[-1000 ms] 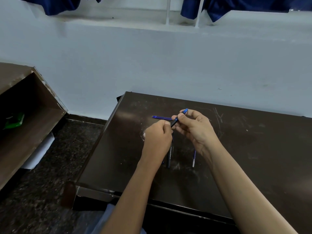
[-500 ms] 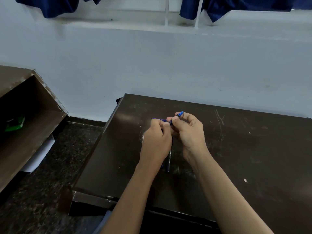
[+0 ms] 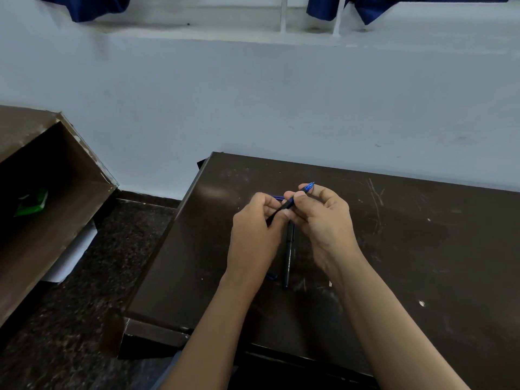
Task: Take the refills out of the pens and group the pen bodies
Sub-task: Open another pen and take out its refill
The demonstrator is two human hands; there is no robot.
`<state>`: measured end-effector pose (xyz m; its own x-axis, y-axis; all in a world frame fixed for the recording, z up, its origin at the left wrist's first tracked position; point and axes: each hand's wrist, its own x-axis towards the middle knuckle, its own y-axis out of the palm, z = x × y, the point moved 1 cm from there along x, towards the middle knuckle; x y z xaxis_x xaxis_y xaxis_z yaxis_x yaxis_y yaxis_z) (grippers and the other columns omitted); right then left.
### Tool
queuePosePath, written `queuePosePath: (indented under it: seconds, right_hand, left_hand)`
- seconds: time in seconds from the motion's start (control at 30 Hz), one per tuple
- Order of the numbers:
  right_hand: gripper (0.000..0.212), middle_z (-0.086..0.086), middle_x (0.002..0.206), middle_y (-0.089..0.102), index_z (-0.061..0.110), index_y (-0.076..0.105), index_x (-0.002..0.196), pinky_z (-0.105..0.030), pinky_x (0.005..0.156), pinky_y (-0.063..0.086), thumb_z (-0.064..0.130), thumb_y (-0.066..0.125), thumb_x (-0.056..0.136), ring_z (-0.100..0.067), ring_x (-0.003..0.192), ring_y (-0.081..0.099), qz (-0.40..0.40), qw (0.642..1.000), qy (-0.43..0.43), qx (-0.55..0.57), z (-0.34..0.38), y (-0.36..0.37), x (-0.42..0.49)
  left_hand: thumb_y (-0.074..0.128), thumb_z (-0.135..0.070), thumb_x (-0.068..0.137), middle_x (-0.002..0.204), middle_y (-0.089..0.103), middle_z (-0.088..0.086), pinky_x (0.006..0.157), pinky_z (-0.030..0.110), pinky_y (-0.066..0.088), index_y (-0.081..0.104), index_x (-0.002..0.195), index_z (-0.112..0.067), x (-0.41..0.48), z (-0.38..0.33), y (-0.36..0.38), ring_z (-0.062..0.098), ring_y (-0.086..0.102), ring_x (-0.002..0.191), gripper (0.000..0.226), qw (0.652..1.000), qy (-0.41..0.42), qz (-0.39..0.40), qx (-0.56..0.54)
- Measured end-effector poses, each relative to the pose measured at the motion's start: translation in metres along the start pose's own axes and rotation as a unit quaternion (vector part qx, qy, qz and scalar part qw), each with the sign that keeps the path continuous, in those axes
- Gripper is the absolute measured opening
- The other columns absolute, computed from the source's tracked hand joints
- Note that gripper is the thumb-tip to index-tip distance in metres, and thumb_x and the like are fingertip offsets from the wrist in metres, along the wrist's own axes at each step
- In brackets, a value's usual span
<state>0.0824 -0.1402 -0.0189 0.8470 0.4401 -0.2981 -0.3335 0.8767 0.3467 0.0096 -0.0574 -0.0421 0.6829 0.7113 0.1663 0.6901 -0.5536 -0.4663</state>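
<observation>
Left hand [image 3: 254, 235] and right hand [image 3: 323, 220] close together, curled fingers pinching one pen [image 3: 289, 204]

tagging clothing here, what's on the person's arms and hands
Nothing visible: the left hand and right hand are bare, with no gloves, rings or watch in view, and both forearms are uncovered, no sleeves, down to the frame's edge.

One view only. The scene is taken from a head-worn wide-angle cam, aimed fwd and steeply down. The table [image 3: 422, 263] is framed centre to lower right, close in. The left hand [image 3: 254, 235] and right hand [image 3: 323, 220] are caught near frame centre. The wall [image 3: 253, 102] is seen across the upper half, w/ a shelf unit [image 3: 56, 198] and floor [image 3: 107, 291] at left.
</observation>
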Motion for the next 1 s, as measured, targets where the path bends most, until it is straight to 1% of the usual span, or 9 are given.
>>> queuePosePath:
  seconds: [0.13,0.23,0.37,0.57,0.63,0.77,0.83,0.93,1.0]
  right_hand:
    - [0.015,-0.013,0.093,0.072,0.005,0.059,0.106,-0.019,0.057,0.055,0.000,0.054,0.093,-0.012,0.072,0.072,0.015,1.000,-0.001,0.000,-0.0007,0.0004,0.0013]
    - [0.017,-0.014,0.096,0.072,0.005,0.059,0.108,-0.022,0.063,0.058,0.000,0.054,0.093,-0.017,0.079,0.072,0.007,1.000,0.008,-0.007,-0.0024,-0.0008,0.0030]
    - [0.015,-0.013,0.091,0.072,0.004,0.060,0.106,-0.024,0.063,0.058,0.002,0.058,0.092,-0.015,0.073,0.072,0.010,1.000,0.018,0.004,-0.0029,-0.0020,0.0041]
    - [0.016,-0.012,0.091,0.072,0.004,0.060,0.108,-0.023,0.063,0.057,0.004,0.059,0.092,-0.015,0.075,0.072,0.010,1.000,0.016,0.014,-0.0037,-0.0013,0.0047]
    - [0.017,-0.010,0.089,0.072,0.004,0.059,0.109,-0.024,0.064,0.058,0.005,0.058,0.092,-0.015,0.075,0.072,0.009,1.000,0.014,0.010,-0.0036,-0.0028,0.0058]
    - [0.014,-0.010,0.086,0.072,0.004,0.059,0.106,-0.026,0.064,0.059,0.005,0.059,0.092,-0.015,0.072,0.072,0.011,1.000,0.009,0.012,-0.0044,-0.0048,0.0062]
    - [0.014,-0.010,0.087,0.072,0.005,0.060,0.105,-0.026,0.066,0.059,0.005,0.059,0.092,-0.016,0.074,0.072,0.013,1.000,0.010,0.010,-0.0055,-0.0045,0.0058]
    - [0.011,-0.010,0.090,0.072,0.007,0.059,0.104,-0.026,0.068,0.059,0.005,0.058,0.093,-0.017,0.079,0.072,0.007,1.000,0.011,0.008,-0.0056,-0.0039,0.0061]
    - [0.010,-0.010,0.090,0.072,0.007,0.059,0.103,-0.024,0.066,0.059,0.005,0.057,0.093,-0.017,0.079,0.072,0.006,1.000,0.010,0.009,-0.0052,-0.0033,0.0063]
  left_hand:
    - [0.035,-0.033,0.098,0.074,0.067,0.001,0.056,0.006,0.040,0.063,0.079,-0.014,0.0004,0.0064,0.0043,0.006,0.058,0.063,0.039,0.997,-0.037,0.036,0.062]
    - [0.041,-0.034,0.096,0.073,0.068,-0.001,0.053,0.011,0.040,0.063,0.078,-0.017,0.0027,0.0050,0.0030,0.008,0.062,0.065,0.033,0.995,-0.020,0.039,0.094]
    - [0.064,-0.032,0.084,0.069,0.061,-0.011,0.054,0.006,0.041,0.055,0.080,-0.026,0.0011,0.0026,-0.0022,-0.006,0.057,0.067,0.011,0.998,0.019,-0.006,0.060]
    - [0.035,-0.034,0.099,0.076,0.067,0.003,0.057,0.015,0.044,0.061,0.083,-0.012,0.0021,0.0096,0.0045,0.012,0.061,0.065,0.037,0.997,-0.024,0.025,0.073]
    - [0.040,-0.032,0.097,0.074,0.067,0.002,0.058,0.021,0.047,0.062,0.081,-0.014,0.0024,0.0087,0.0043,0.012,0.063,0.065,0.032,0.996,-0.007,0.027,0.082]
    - [0.063,-0.029,0.085,0.071,0.061,-0.010,0.055,0.009,0.044,0.056,0.082,-0.024,0.0005,0.0039,-0.0010,-0.001,0.057,0.062,0.009,0.998,0.027,-0.009,0.052]
    - [0.057,-0.034,0.089,0.073,0.060,-0.010,0.053,0.010,0.043,0.056,0.087,-0.024,0.0002,0.0034,-0.0008,-0.001,0.057,0.063,0.010,0.999,0.009,-0.017,0.041]
    - [0.038,-0.035,0.098,0.069,0.061,-0.004,0.053,0.009,0.041,0.062,0.086,-0.019,0.0019,0.0053,0.0010,0.004,0.054,0.058,0.031,0.996,-0.012,-0.004,0.085]
    - [0.041,-0.030,0.097,0.071,0.065,-0.003,0.054,0.012,0.043,0.064,0.081,-0.016,0.0017,0.0054,0.0002,0.007,0.059,0.062,0.031,0.995,-0.005,0.011,0.098]
